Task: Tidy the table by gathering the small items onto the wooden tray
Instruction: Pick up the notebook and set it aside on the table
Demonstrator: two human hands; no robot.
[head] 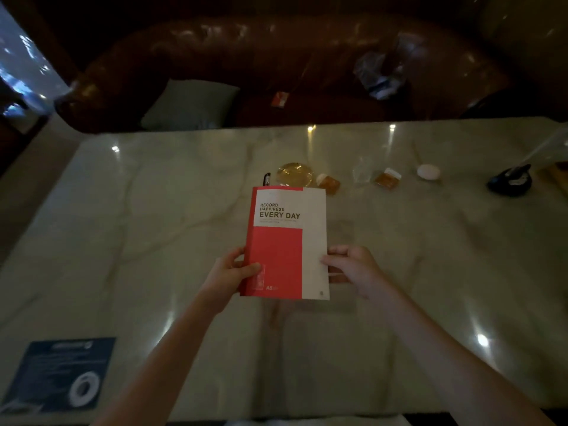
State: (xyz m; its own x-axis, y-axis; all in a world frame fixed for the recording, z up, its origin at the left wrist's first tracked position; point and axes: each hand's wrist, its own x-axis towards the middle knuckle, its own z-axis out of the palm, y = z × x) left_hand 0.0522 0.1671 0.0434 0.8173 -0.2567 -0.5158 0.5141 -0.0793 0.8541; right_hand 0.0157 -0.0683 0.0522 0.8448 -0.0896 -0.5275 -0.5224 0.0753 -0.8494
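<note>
Now | left hand [234, 272] and right hand [349, 265] clamped on notebook [285, 241] | glass dish [295, 174] contents unclear

Open marble bench [153, 241] is seen to the left and right of the raised notebook [285, 241]. The far strip is obstructed by a pen [266, 179], glass dish [295, 173], two amber jars [328, 182] [388, 178], a white disc [428, 172] and a black object [510, 181]. The near-left corner is occupied by a blue card [61, 373].
</note>
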